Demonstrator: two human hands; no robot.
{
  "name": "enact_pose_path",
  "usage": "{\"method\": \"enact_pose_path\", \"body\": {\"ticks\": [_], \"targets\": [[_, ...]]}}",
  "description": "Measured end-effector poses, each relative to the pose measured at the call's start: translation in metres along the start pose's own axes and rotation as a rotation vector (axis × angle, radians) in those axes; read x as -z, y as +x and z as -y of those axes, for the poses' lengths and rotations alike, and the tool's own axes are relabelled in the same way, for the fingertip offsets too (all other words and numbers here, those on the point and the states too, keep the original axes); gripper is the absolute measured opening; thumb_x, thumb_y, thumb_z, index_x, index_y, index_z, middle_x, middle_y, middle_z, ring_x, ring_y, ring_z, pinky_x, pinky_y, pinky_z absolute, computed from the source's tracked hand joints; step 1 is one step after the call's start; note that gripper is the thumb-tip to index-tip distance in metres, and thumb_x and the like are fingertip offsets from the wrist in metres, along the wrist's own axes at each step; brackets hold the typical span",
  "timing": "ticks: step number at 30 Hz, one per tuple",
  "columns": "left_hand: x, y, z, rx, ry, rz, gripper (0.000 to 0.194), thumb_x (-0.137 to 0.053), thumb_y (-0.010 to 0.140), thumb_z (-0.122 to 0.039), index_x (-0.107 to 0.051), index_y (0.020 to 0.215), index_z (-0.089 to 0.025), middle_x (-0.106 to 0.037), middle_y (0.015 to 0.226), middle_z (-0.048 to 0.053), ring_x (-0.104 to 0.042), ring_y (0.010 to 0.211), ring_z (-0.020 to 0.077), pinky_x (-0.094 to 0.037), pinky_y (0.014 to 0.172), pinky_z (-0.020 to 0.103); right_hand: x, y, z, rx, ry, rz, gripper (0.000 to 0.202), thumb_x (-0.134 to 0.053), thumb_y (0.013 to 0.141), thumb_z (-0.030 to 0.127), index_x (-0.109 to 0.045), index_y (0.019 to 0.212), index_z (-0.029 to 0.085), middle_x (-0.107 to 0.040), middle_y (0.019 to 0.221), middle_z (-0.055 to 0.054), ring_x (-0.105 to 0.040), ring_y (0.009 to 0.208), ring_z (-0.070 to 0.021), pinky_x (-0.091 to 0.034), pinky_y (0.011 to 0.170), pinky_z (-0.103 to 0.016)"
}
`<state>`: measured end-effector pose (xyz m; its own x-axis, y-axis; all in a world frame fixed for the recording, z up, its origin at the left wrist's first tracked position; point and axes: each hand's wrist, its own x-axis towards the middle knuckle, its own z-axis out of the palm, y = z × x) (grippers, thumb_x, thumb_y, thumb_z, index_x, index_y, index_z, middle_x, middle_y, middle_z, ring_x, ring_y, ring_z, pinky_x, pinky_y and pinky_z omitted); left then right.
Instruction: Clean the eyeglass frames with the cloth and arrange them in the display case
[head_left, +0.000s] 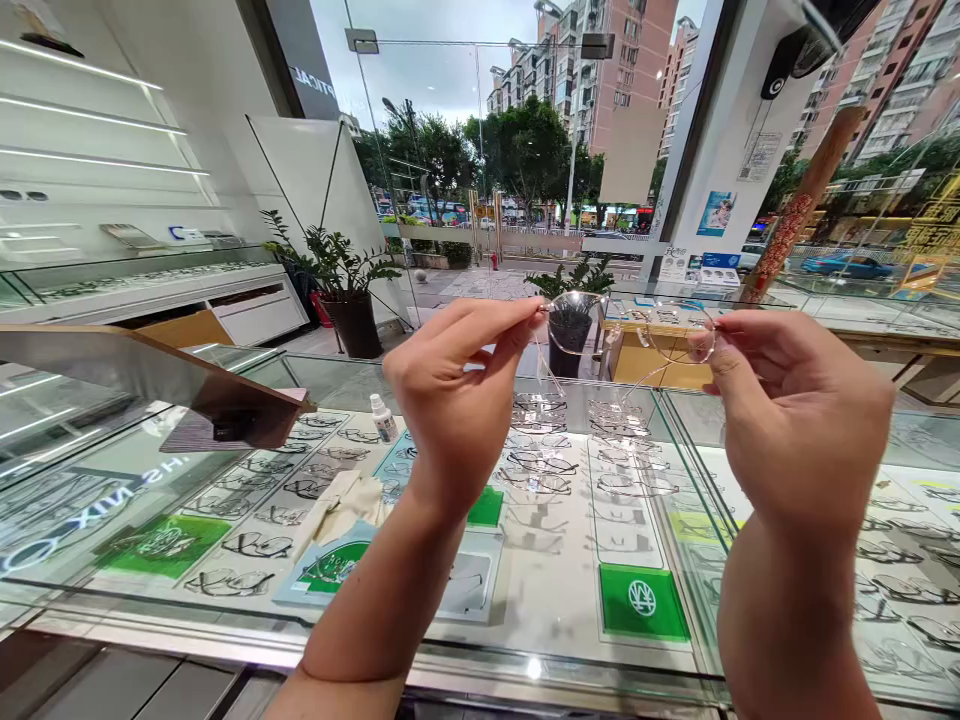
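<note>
Metal-rimmed glasses stretch from nine to three o'clock, the left hand pinching one end, the equally near right hand pinching the other between finger and thumb.

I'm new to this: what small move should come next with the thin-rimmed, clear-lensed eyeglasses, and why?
Perhaps lower the thin-rimmed, clear-lensed eyeglasses toward the crumpled cream cloth: the left hand and right hand hold them up, one at each side, and the cloth looks soft.
</note>
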<state>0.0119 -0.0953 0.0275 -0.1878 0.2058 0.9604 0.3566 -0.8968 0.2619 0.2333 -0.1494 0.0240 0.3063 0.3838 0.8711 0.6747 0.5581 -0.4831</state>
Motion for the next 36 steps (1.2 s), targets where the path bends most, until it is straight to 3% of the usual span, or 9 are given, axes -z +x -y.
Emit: {"method": "enact_pose_path", "body": {"ticks": [11, 22, 30, 36], "targets": [[-0.008, -0.001, 0.021, 0.059, -0.019, -0.066, 0.016, -0.080, 0.097, -0.024, -0.088, 0.108, -0.032, -0.081, 0.097, 0.002, -0.075, 0.084, 0.0158, -0.061, 0.060, 0.027, -0.001, -0.007, 0.014, 0.035, -0.010, 0.000, 0.013, -0.073, 0.098, 0.025, -0.084, 0.106, 0.026, -0.082, 0.099, -0.002, -0.078, 0.089, -0.0201, -0.068, 0.081, -0.036], [-0.015, -0.002, 0.032, 0.129, -0.080, -0.047, 0.011, -0.083, 0.095, -0.028, -0.088, 0.105, -0.029, -0.083, 0.093, 0.002, -0.078, 0.082, 0.0158, -0.068, 0.071, 0.030, -0.001, -0.008, 0.014, 0.052, -0.015, -0.021, 0.015, -0.073, 0.099, 0.025, -0.084, 0.109, 0.028, -0.083, 0.101, -0.003, -0.079, 0.088, -0.0207, -0.069, 0.083, -0.038], [-0.014, -0.003, 0.024, 0.040, -0.025, -0.062, 0.013, -0.081, 0.097, -0.027, -0.087, 0.108, -0.030, -0.082, 0.097, 0.002, -0.076, 0.085, 0.0152, -0.061, 0.063, 0.027, -0.004, -0.004, 0.005, 0.066, 0.025, -0.083, 0.019, -0.073, 0.098, 0.022, -0.085, 0.112, 0.026, -0.082, 0.102, -0.004, -0.078, 0.092, -0.0217, -0.069, 0.086, -0.041], [-0.020, -0.006, 0.033, -0.045, -0.041, -0.150, 0.012, -0.080, 0.098, -0.030, -0.087, 0.108, -0.032, -0.081, 0.098, 0.001, -0.075, 0.081, 0.0143, -0.062, 0.061, 0.028, -0.019, 0.002, -0.006, 0.119, 0.062, -0.191, 0.020, -0.072, 0.098, 0.024, -0.085, 0.112, 0.029, -0.082, 0.106, -0.003, -0.079, 0.097, -0.0235, -0.070, 0.089, -0.044]]}}
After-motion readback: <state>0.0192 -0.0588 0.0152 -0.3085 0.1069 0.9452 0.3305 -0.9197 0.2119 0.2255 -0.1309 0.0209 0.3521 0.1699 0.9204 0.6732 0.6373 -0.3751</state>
